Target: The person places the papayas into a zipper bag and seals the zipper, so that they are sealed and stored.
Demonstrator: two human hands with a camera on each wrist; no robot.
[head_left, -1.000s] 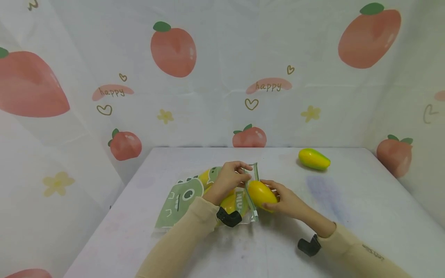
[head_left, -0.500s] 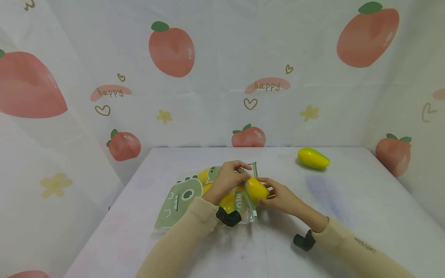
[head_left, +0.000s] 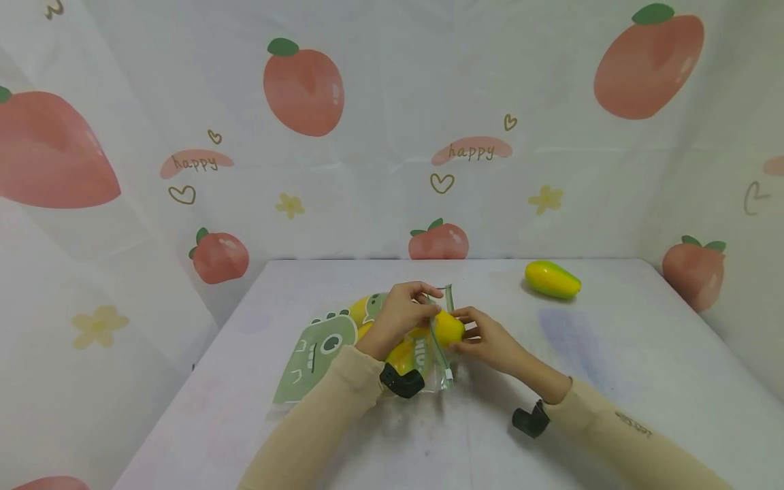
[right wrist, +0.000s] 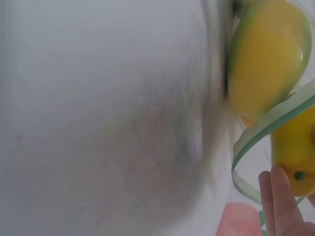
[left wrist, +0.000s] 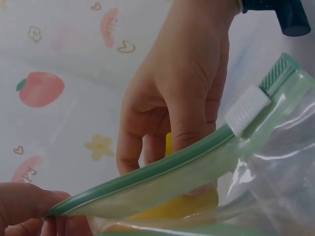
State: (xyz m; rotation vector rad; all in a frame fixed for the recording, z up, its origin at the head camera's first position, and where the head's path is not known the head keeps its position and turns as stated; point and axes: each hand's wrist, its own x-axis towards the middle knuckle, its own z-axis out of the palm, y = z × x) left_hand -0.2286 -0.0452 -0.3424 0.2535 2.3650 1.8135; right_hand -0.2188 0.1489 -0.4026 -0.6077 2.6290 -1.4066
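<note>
A clear zip bag with a green dinosaur print lies on the table, its mouth facing right. My left hand pinches the green zip edge of that mouth; in the left wrist view thumb and fingers meet on the strip. With thumb and fingertips my right hand holds a yellow mango by its outer end. Most of this mango is inside the mouth, partly hidden by the film. Other yellow mangoes lie in the bag, one large mango showing in the right wrist view.
A yellow-green mango lies at the back right of the white table. The white slider sits at the near end of the zip. A fruit-printed cloth hangs behind and at both sides.
My right hand has moved left, carrying the mango from outside the mouth mostly into the bag. The left hand stays on the zip edge, nearly still.
</note>
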